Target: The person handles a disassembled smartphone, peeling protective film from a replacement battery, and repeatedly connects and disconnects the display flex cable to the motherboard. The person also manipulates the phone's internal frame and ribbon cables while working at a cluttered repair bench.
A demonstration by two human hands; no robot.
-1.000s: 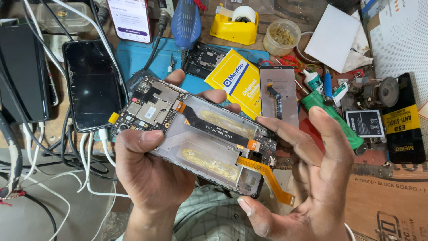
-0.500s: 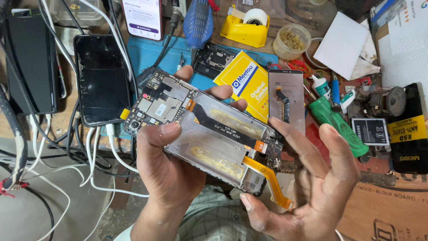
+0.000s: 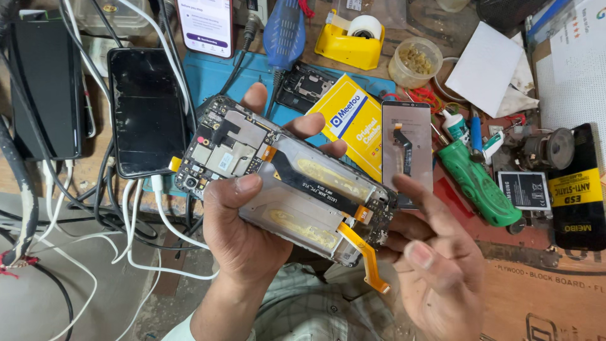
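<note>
Above the bench edge, in the middle of my view, the opened phone [image 3: 287, 189] lay tilted in my left hand [image 3: 243, 243], back cover off, its board at the upper left and its bare battery bay facing me. That hand held it firmly, thumb pressed on the near edge and fingers wrapped under the far side. My right hand [image 3: 435, 271] was half open and held nothing that I could see; its fingers touched or sat just under the phone's lower end, beside the orange flex cable [image 3: 366, 262] that hung loose off that corner. I judged that cable the weak point: a finger catching it, or a twist of the phone, could crease or tear it at its connector. The one-handed hold was also a risk, since a slip would drop the phone onto the crowded bench. Just beyond lay a yellow box [image 3: 353, 123] and a spare screen [image 3: 407, 151] face down with its own flex showing. A green tool [image 3: 476, 183] lay to the right, a dark phone [image 3: 145, 110] to the left on white cables [image 3: 158, 221], and a yellow tape dispenser [image 3: 350, 41] at the back. With so much clutter, setting the phone down looked awkward.
</note>
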